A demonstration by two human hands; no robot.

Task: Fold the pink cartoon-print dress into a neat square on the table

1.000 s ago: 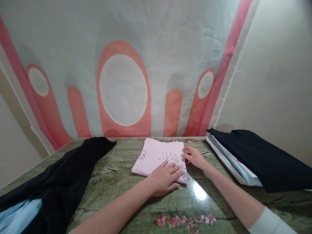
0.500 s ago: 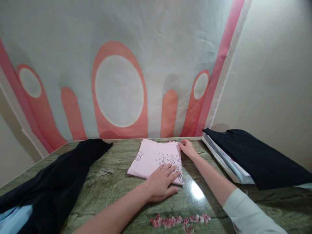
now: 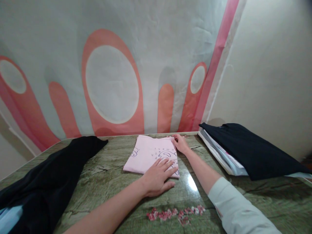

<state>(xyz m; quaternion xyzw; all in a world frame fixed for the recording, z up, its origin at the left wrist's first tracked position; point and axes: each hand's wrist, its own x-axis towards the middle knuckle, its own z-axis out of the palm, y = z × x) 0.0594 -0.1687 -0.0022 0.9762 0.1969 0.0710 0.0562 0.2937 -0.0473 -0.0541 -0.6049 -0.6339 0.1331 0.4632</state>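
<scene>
A folded pink garment [image 3: 146, 154] with a dark line print lies on the green marbled table [image 3: 107, 182] near the wall. My left hand [image 3: 157, 177] lies flat on its near right corner, fingers spread. My right hand [image 3: 180, 143] rests at the garment's far right corner, fingers curled on the cloth edge; whether it pinches the cloth I cannot make out.
A black garment [image 3: 48, 178] sprawls over the left side of the table, with pale blue cloth [image 3: 7, 219] under it. At the right a stack of folded clothes [image 3: 243, 152] has a black piece on top. A wall with pink and white shapes stands right behind the table.
My right hand slid from the garment's right edge up to its far right corner. My left hand stayed flat on the near corner. The view shifted to the right.
</scene>
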